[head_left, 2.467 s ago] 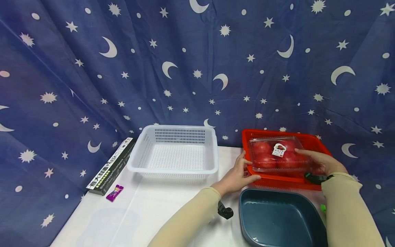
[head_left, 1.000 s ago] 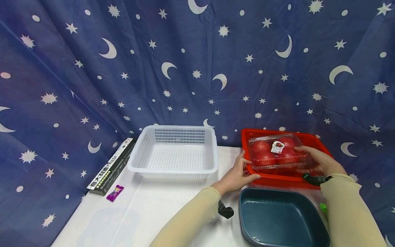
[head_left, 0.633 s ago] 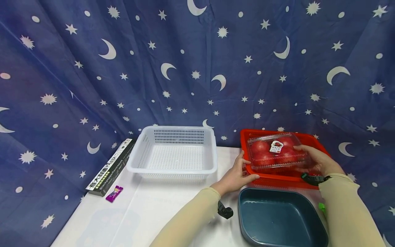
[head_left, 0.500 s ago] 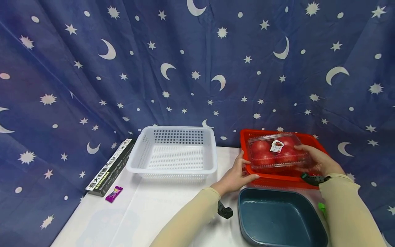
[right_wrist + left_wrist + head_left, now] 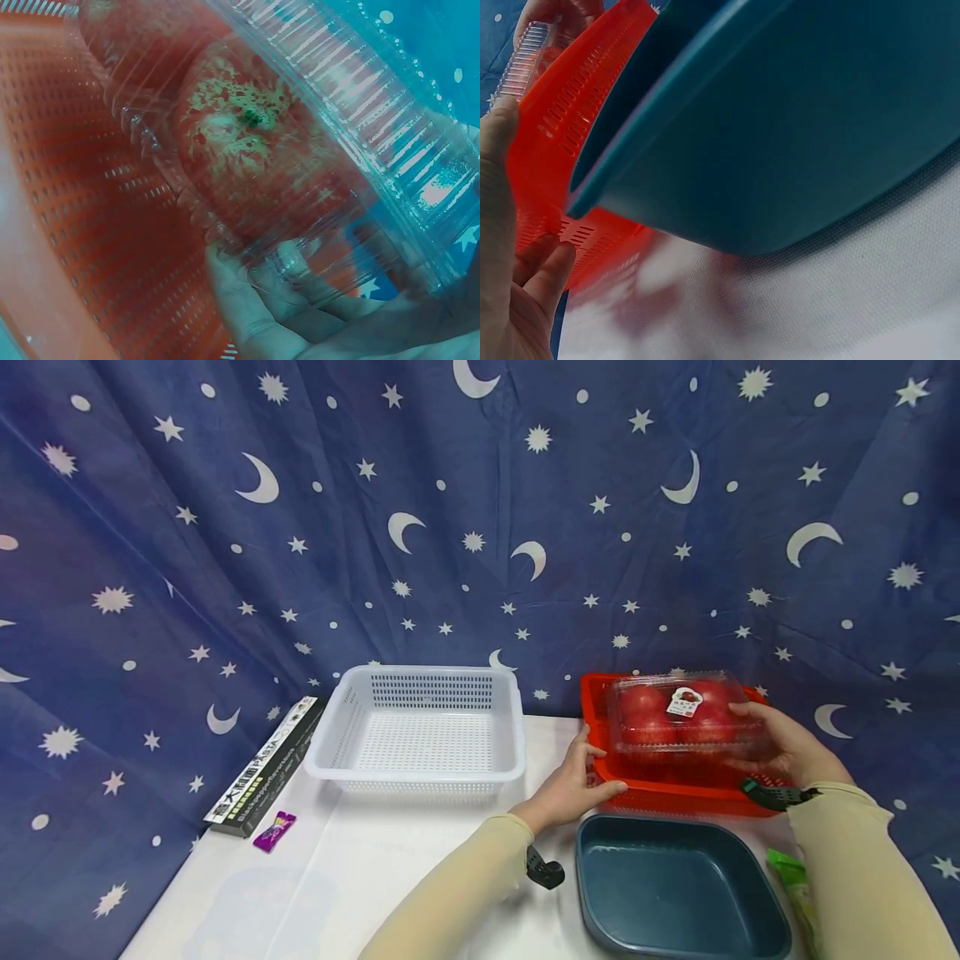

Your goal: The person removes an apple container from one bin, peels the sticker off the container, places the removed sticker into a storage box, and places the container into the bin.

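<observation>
My right hand [image 5: 787,747] grips the right end of a clear plastic box of red fruit [image 5: 678,710] with a white label on its lid. The thumb lies on top and the fingers reach beneath, as the right wrist view shows. The box is raised over the red basket [image 5: 652,797], overlapping its back rim in the head view. Mottled yellow-green skin surrounds the stem of one fruit [image 5: 247,142]. My left hand [image 5: 566,789] rests at the basket's front left corner, its extended thumb and fingers spread against the rim and walls.
A dark teal tub [image 5: 675,893] stands in front of the red basket, with a green packet [image 5: 795,893] to its right, partly behind the sleeve. Farther left are a white basket [image 5: 420,768], a long black-and-white pasta box [image 5: 262,768] and a small purple wrapper [image 5: 274,832].
My right hand has raised the fruit box and shifted it slightly right. More of the green packet shows beside the right sleeve. The left hand keeps its place at the basket.
</observation>
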Action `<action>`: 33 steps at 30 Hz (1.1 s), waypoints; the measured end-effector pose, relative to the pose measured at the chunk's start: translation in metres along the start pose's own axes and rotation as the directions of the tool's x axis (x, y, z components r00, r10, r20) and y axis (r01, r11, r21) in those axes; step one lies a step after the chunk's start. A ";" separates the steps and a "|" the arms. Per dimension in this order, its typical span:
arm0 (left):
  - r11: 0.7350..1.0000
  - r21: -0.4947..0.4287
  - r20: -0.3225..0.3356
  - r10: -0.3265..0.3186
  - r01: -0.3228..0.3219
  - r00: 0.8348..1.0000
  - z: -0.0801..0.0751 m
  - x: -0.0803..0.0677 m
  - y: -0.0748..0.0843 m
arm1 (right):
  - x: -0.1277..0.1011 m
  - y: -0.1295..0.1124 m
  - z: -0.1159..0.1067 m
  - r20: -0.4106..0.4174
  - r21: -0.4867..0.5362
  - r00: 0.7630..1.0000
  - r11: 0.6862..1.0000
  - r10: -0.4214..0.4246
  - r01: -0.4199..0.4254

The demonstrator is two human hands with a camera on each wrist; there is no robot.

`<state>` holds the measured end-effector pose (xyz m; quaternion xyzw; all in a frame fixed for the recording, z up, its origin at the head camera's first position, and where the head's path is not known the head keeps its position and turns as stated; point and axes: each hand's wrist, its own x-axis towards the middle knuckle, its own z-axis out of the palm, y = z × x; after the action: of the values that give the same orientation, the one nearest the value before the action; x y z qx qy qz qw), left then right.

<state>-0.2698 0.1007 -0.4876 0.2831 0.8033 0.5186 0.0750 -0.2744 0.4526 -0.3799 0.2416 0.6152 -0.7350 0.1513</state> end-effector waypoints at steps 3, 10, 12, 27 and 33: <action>1.000 -0.010 -0.003 -0.007 0.006 1.000 -0.002 0.000 0.001 | -0.003 -0.002 0.000 -0.002 0.017 1.000 1.000 -0.003 0.003; 0.999 -0.034 0.000 -0.011 0.011 1.000 -0.009 -0.003 0.002 | -0.012 -0.003 -0.001 -0.002 0.030 0.999 0.999 -0.037 0.037; 0.999 -0.051 -0.004 -0.014 0.014 1.000 -0.011 -0.005 0.003 | -0.014 -0.003 -0.002 0.006 0.057 0.999 0.998 -0.037 0.037; 0.999 -0.050 -0.034 -0.020 0.018 0.999 -0.027 -0.011 0.016 | -0.024 0.006 -0.006 0.105 0.293 0.993 0.956 -0.056 0.023; 0.994 -0.111 -0.029 -0.017 0.014 0.999 -0.035 -0.015 0.030 | -0.029 0.006 -0.001 0.113 0.310 0.991 0.950 -0.067 0.029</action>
<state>-0.2609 0.0741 -0.4484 0.2646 0.7765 0.5658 0.0827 -0.2467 0.4500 -0.3688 0.2018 0.4887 -0.8386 0.1313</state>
